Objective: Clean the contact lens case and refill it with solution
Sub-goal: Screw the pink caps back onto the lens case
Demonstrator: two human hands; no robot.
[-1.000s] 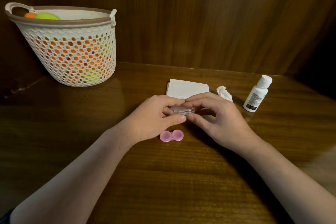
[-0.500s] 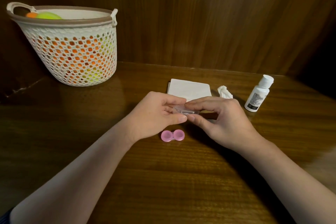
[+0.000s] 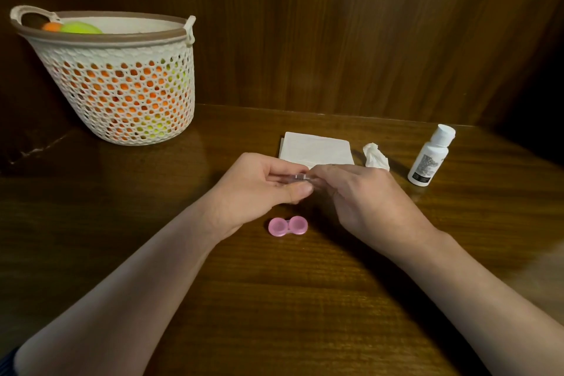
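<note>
A small clear plastic lens case part is held above the wooden table between both hands. My left hand pinches its left end between thumb and fingers. My right hand grips its right end, knuckles up, hiding most of it. A pink double-cup lid piece lies flat on the table just below the hands. The white solution bottle stands capped at the right.
A folded white tissue lies behind the hands, with a crumpled tissue beside it. A white mesh basket with orange and green balls stands at the back left. A wooden wall closes the back.
The clear part has been tilted from flat to edge-on between the fingers. My right hand has rolled over it, knuckles up. The pink piece has not moved.
</note>
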